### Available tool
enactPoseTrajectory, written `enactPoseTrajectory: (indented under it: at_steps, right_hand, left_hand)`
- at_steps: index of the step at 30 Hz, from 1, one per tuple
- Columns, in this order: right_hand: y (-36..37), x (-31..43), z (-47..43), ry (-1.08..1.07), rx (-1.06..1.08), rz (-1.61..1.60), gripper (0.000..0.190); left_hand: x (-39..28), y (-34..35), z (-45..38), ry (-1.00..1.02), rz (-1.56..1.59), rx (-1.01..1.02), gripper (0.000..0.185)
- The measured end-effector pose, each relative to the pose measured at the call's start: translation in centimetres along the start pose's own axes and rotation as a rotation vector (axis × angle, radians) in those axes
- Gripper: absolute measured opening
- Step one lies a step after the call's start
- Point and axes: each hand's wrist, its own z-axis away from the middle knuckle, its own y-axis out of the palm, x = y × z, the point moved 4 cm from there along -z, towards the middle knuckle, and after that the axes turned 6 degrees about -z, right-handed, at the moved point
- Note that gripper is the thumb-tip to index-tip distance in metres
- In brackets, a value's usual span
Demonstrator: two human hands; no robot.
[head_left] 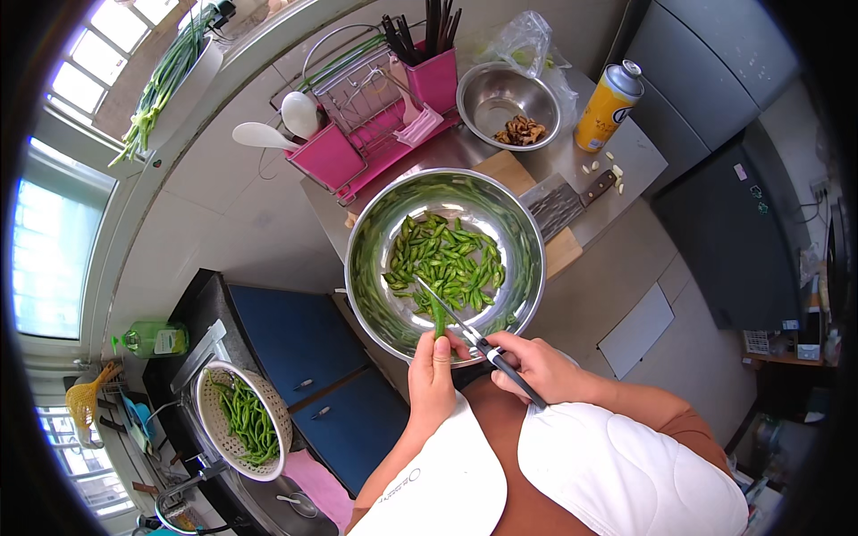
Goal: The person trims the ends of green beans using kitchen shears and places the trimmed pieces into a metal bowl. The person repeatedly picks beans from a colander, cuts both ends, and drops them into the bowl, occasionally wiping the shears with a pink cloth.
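My left hand (432, 375) pinches a long green pepper (438, 316) upright over the near rim of a large stainless steel bowl (367, 234). In my right hand (539, 368) is a pair of black-handled scissors (493, 353). Their blades point away from me, alongside the pepper, reaching over the bowl. Many short, slantwise-cut pieces of green pepper (446, 258) cover the bowl's bottom. Whether the blades touch the pepper is hard to tell.
Behind the bowl, a cleaver (560, 204) lies on a wooden cutting board (506, 175), beside garlic cloves (617, 171). A small metal bowl (476, 100), a yellow can (606, 107) and a pink dish rack (328, 157) stand farther back. At left, a colander (285, 419) holds whole peppers (248, 422) by the sink.
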Motion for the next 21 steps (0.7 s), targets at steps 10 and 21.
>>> enactPoseTrajectory:
  at_steps: [10,21]
  right_hand:
    - [0.5,-0.4,-0.1,0.018,0.128,0.119,0.055]
    - [0.6,0.2,0.0,0.09,0.055,-0.019,0.047]
  left_hand:
    - [-0.5,-0.4,-0.8,0.066,0.003,-0.079,0.03]
    - [-0.3,-0.1,-0.9,0.018,-0.011,-0.091,0.03]
